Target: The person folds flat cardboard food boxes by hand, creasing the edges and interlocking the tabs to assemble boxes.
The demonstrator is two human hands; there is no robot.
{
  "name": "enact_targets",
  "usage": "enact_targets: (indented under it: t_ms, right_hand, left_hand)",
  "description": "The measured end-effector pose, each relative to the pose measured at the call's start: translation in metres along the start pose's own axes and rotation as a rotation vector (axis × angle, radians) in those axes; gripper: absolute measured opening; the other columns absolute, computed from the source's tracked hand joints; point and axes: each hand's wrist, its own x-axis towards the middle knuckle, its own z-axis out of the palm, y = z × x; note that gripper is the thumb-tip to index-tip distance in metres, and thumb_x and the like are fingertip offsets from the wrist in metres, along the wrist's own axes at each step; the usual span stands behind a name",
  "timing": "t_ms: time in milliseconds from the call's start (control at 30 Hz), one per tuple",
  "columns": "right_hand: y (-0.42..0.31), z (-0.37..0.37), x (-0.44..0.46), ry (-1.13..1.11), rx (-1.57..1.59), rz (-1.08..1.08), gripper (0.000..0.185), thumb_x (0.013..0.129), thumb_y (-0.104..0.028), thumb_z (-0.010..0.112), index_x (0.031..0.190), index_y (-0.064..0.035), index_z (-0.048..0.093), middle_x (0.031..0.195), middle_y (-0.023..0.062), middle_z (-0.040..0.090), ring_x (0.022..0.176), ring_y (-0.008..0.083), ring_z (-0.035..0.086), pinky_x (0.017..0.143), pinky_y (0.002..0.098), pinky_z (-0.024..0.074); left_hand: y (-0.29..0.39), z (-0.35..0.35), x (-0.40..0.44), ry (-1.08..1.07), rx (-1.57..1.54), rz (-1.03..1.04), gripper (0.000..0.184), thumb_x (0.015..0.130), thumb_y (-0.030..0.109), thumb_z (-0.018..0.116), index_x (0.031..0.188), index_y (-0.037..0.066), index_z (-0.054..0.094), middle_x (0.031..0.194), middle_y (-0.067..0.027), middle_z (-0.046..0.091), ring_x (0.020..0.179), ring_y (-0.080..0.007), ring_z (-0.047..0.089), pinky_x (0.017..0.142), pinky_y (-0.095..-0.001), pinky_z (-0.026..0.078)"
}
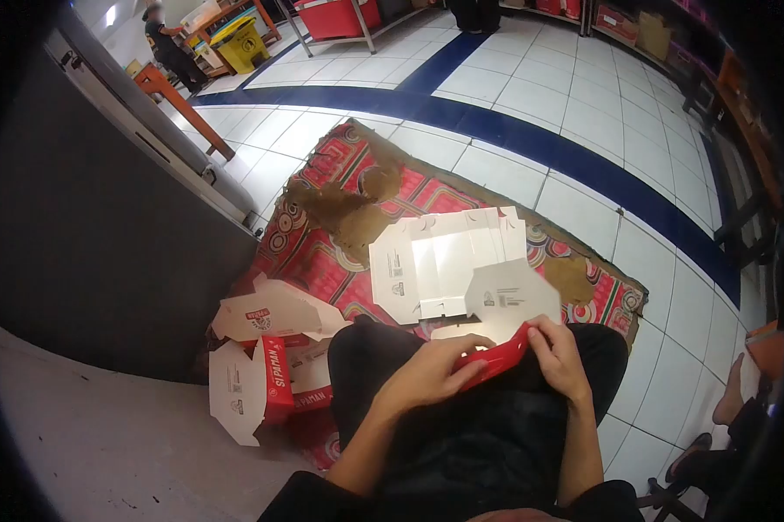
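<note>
A red and white cardboard box (507, 350), partly folded, is held over my lap, its white lid panel (513, 296) standing up away from me. My left hand (433, 372) grips its left red side, thumb on the near wall and fingers over the inside. With the thumb and fingers of my right hand (558, 355) I pinch its right corner. Just beyond lies a flat white box blank (444, 261) with fold lines. Folded red and white boxes (274, 374) are piled by my left knee, with "SI PAMAN" printed on one red side.
I sit on a worn red patterned mat (322, 235) with torn brown patches. A dark grey panel (105, 217) stands at left. Beyond are a red bin (335, 17), a yellow bin (239, 45) and a standing person (170, 48). Another person's foot (731, 393) shows at right.
</note>
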Motion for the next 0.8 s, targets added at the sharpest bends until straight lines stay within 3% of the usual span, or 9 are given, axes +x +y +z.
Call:
enact_targets:
  t_ms: [100, 167, 300, 400, 500, 600, 733, 767, 800]
  right_hand:
    - [0.011, 0.010, -0.003, 0.191, 0.416, 0.007, 0.020, 0.112, -0.015, 0.053, 0.114, -0.0018, 0.068, 0.098, 0.0056, 0.068, 0.095, 0.0121, 0.064, 0.087, 0.0290, 0.0496]
    - [0.011, 0.013, -0.013, 0.146, 0.395, 0.028, 0.018, 0.111, -0.013, 0.055, 0.115, -0.0018, 0.068, 0.099, 0.0047, 0.068, 0.095, 0.0121, 0.064, 0.088, 0.0285, 0.0504]
    - [0.013, 0.022, -0.014, 0.020, 0.326, -0.050, 0.019, 0.103, -0.008, 0.069, 0.120, -0.0011, 0.070, 0.108, 0.0056, 0.068, 0.094, 0.0138, 0.065, 0.086, 0.0280, 0.0535]
    - [-0.010, 0.028, -0.006, -0.026, 0.061, -0.063, 0.033, 0.092, -0.013, 0.081, 0.124, -0.0048, 0.074, 0.118, 0.0178, 0.065, 0.103, 0.0323, 0.068, 0.092, 0.0370, 0.0538]
    - [-0.002, 0.036, -0.005, 0.109, 0.049, -0.008, 0.030, 0.090, -0.012, 0.082, 0.118, -0.0039, 0.076, 0.122, 0.0189, 0.066, 0.106, 0.0340, 0.067, 0.092, 0.0391, 0.0544]
    - [-0.003, 0.058, -0.008, 0.330, -0.010, -0.110, 0.027, 0.088, -0.011, 0.084, 0.114, -0.0036, 0.078, 0.120, 0.0174, 0.067, 0.107, 0.0344, 0.068, 0.094, 0.0387, 0.0542]
    - [0.005, 0.065, -0.011, 0.172, 0.053, -0.150, 0.029, 0.087, -0.007, 0.084, 0.114, -0.0029, 0.079, 0.119, 0.0157, 0.069, 0.112, 0.0318, 0.069, 0.095, 0.0375, 0.0536]
    - [0.024, 0.069, -0.006, 0.143, -0.040, -0.273, 0.030, 0.089, -0.004, 0.083, 0.118, -0.0003, 0.079, 0.133, 0.0148, 0.065, 0.092, 0.0184, 0.072, 0.076, 0.0267, 0.0572]
    - [0.028, 0.069, -0.007, 0.091, 0.026, -0.188, 0.032, 0.089, -0.004, 0.083, 0.121, 0.0004, 0.077, 0.136, 0.0139, 0.063, 0.094, 0.0186, 0.071, 0.077, 0.0268, 0.0570]
  left_hand:
    - [0.000, -0.005, -0.002, 0.003, -0.041, -0.125, 0.034, 0.104, 0.019, 0.066, 0.135, 0.004, 0.065, 0.116, -0.0249, 0.073, 0.106, -0.0416, 0.072, 0.092, -0.0446, 0.056]
    - [-0.001, 0.001, -0.001, 0.290, 0.045, -0.125, 0.031, 0.103, 0.019, 0.069, 0.131, 0.005, 0.067, 0.107, -0.0235, 0.074, 0.098, -0.0392, 0.073, 0.087, -0.0423, 0.056]
    - [-0.001, 0.005, 0.000, 0.249, 0.034, -0.153, 0.028, 0.100, 0.017, 0.074, 0.124, 0.003, 0.070, 0.102, -0.0224, 0.075, 0.094, -0.0372, 0.074, 0.083, -0.0407, 0.057]
    - [-0.005, 0.005, 0.002, 0.202, -0.002, -0.069, 0.027, 0.096, 0.017, 0.079, 0.118, 0.002, 0.073, 0.101, -0.0210, 0.076, 0.092, -0.0352, 0.075, 0.082, -0.0397, 0.057]
    - [-0.008, 0.001, 0.000, 0.207, 0.012, -0.093, 0.025, 0.096, 0.017, 0.080, 0.113, 0.001, 0.075, 0.102, -0.0205, 0.077, 0.093, -0.0334, 0.076, 0.083, -0.0392, 0.058]
    - [-0.008, -0.003, -0.006, 0.229, -0.025, -0.217, 0.024, 0.094, 0.017, 0.081, 0.112, 0.000, 0.076, 0.104, -0.0200, 0.078, 0.094, -0.0320, 0.077, 0.083, -0.0384, 0.058]
    - [-0.039, 0.003, -0.003, 0.264, 0.059, 0.039, 0.023, 0.093, 0.018, 0.080, 0.109, 0.002, 0.077, 0.100, -0.0193, 0.076, 0.095, -0.0356, 0.074, 0.085, -0.0431, 0.056]
    - [-0.046, 0.005, -0.005, 0.291, 0.138, 0.145, 0.023, 0.092, 0.019, 0.080, 0.108, 0.003, 0.077, 0.099, -0.0188, 0.075, 0.095, -0.0373, 0.072, 0.085, -0.0450, 0.055]
    - [-0.047, 0.003, -0.008, 0.298, 0.114, 0.147, 0.023, 0.093, 0.021, 0.080, 0.107, 0.004, 0.077, 0.098, -0.0189, 0.074, 0.095, -0.0390, 0.071, 0.085, -0.0464, 0.055]
